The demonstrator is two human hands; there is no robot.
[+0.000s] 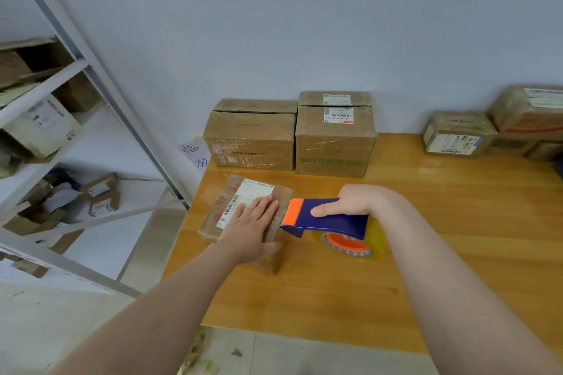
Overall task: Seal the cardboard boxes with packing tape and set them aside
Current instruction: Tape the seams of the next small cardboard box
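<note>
Wooden table (426, 268): flat left hand (253, 224) half-hides the box (229, 195) label (259, 190); right hand (356, 202) grips the tape dispenser (335, 224).

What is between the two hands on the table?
Head view: the orange nose of the blue plastic tape dispenser, held by the right hand, at the small cardboard box under the left hand.

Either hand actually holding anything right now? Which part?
The right hand grips the tape dispenser round its blue handle. The left hand holds nothing; it presses flat on top of the small box.
</note>
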